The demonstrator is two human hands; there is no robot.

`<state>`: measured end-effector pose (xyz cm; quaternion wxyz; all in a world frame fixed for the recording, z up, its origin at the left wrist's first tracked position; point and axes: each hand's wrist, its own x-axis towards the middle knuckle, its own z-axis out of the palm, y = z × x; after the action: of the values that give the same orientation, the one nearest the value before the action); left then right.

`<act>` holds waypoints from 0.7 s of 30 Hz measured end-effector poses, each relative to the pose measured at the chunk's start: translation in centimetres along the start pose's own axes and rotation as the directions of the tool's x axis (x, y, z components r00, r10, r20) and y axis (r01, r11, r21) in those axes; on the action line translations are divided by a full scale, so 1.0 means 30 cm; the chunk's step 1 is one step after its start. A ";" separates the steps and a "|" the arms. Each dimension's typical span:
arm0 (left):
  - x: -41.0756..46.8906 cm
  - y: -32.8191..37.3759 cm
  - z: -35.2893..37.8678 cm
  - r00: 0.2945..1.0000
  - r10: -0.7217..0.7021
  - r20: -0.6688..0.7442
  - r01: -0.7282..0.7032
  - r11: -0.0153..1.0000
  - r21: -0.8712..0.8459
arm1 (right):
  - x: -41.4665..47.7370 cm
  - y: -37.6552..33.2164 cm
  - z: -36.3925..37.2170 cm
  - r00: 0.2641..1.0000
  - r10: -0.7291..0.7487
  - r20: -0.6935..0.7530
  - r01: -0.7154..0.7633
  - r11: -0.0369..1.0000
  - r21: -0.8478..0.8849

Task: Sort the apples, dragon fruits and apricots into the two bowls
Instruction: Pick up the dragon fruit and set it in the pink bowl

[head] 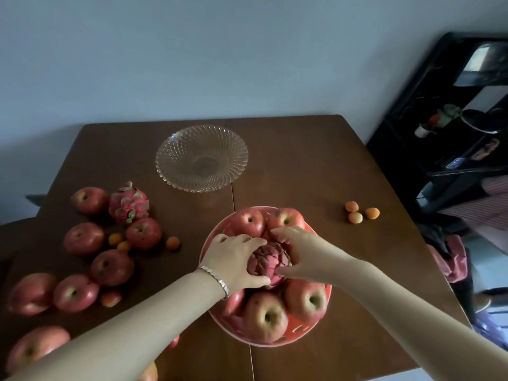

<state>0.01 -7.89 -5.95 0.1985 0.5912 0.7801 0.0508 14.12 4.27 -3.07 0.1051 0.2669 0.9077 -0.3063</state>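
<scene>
A red perforated bowl near the table's front holds several apples around a dragon fruit at its middle. My left hand and my right hand both grip that dragon fruit from either side. An empty clear glass bowl stands farther back. On the left of the table lie several loose apples, a second dragon fruit and a few small apricots. Three apricots sit on the right side.
The brown wooden table stands against a pale wall. A black shelf unit with small items stands to the right, with cloth and clutter on the floor below it.
</scene>
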 end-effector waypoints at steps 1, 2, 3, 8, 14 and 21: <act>0.005 0.006 0.002 1.000 -0.014 0.008 0.014 1.000 0.004 | -0.013 0.025 -0.019 0.999 -0.007 -0.052 0.010 0.999 0.047; 0.011 0.012 -0.001 0.999 -0.036 0.025 0.036 0.999 0.001 | -0.025 0.057 -0.037 0.995 -0.007 -0.101 0.015 0.996 0.084; 0.018 0.021 -0.011 0.996 -0.062 0.057 0.062 0.998 0.008 | -0.035 0.097 -0.053 0.990 0.001 -0.141 0.015 0.994 0.111; 0.106 0.160 -0.105 0.988 -0.129 0.078 0.115 0.980 0.165 | -0.050 0.362 -0.121 0.969 0.083 -0.233 -0.062 0.993 0.096; 0.390 0.455 -0.104 0.995 -0.097 -0.033 0.096 0.995 -0.032 | -0.004 0.737 -0.221 0.914 0.332 -0.233 -0.324 0.943 0.070; 0.633 0.584 0.028 0.973 -0.231 0.012 0.232 0.971 -0.061 | 0.154 0.902 -0.170 0.892 0.425 -0.156 -0.437 0.898 -0.052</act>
<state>11.93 15.06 -5.97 0.2232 0.4899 0.8412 0.0500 24.96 27.47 -14.19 0.1176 0.4778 0.8432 -0.2165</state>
